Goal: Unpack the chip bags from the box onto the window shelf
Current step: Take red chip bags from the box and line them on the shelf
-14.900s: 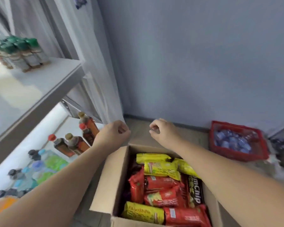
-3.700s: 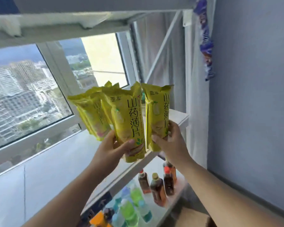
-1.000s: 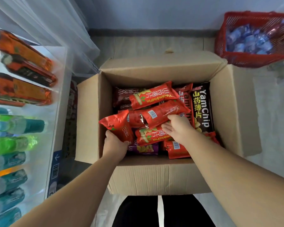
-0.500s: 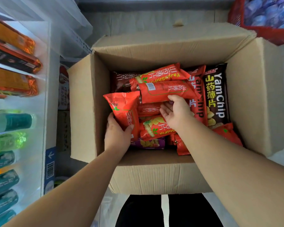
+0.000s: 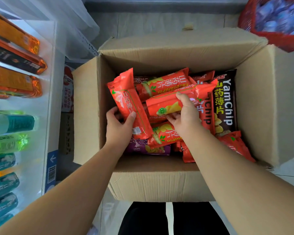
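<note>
- The open cardboard box (image 5: 159, 184) stands on the pale floor (image 5: 159, 21) with its flaps folded out, and it takes up the middle of the view. It is packed with chip bags lying flat and crossed over one another.
- A white shelf (image 5: 53, 68) runs down the left side, just beside the box. On it stand rows of orange and dark bottles (image 5: 15, 53) further off, with green and teal bottles (image 5: 8, 143) nearer.
- A red basket (image 5: 278, 41) sits on the floor past the box's far right corner. It holds bluish items too blurred to name.
- A dark brown bag (image 5: 226, 102) printed "YamChip" lies along the right side of the box.
- A purple bag (image 5: 143, 148) shows low in the box near the front wall, under the red ones.
- A red bag (image 5: 127, 99), raised and tilted at the left side of the box, is grasped at its lower half by the left grip (image 5: 119, 126), thumb across its front.
- A second red bag (image 5: 166, 102) lies crosswise at the centre of the box. The right grip (image 5: 185, 116) grasps it, fingers curled round its middle.
</note>
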The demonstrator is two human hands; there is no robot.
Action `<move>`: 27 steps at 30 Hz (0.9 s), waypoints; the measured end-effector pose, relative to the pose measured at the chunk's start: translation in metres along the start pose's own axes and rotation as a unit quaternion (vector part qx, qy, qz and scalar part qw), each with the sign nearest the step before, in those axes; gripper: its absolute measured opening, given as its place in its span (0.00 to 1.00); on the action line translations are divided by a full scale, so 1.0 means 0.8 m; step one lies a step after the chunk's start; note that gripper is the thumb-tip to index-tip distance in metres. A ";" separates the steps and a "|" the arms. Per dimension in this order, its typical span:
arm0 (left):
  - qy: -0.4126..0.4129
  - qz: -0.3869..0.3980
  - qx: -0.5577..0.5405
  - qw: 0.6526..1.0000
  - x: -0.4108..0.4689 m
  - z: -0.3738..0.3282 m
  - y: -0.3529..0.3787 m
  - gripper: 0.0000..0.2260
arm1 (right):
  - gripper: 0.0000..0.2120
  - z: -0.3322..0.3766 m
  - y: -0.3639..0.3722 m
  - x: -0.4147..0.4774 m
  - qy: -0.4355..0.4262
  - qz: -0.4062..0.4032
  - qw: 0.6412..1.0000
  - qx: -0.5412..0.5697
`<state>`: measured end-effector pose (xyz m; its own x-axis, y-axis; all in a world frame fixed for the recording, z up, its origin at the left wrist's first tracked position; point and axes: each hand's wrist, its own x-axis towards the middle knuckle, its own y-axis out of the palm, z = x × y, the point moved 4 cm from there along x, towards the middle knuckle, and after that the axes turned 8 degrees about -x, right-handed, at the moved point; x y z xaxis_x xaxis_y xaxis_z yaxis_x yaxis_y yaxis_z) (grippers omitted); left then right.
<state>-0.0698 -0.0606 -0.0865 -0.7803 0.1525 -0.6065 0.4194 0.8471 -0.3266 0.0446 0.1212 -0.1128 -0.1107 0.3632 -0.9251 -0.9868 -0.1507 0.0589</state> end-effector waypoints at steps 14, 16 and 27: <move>-0.159 0.183 -0.237 0.941 -0.031 -0.019 0.045 0.24 | 0.39 -0.012 -0.007 -0.050 -0.211 0.067 0.899 -0.377; -0.137 0.225 -0.205 0.943 -0.037 -0.025 0.041 0.31 | 0.41 -0.009 -0.010 -0.059 -0.204 0.093 0.898 -0.378; -0.049 0.188 -0.202 0.960 -0.087 -0.151 -0.023 0.27 | 0.41 0.085 0.023 -0.179 -0.294 0.108 0.867 -0.389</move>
<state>-0.0796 -0.0254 0.0492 -0.5527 0.4543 -0.6986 0.4330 0.8729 0.2251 0.0342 0.1290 0.0468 -0.5488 0.6204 -0.5603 -0.5830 -0.7644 -0.2752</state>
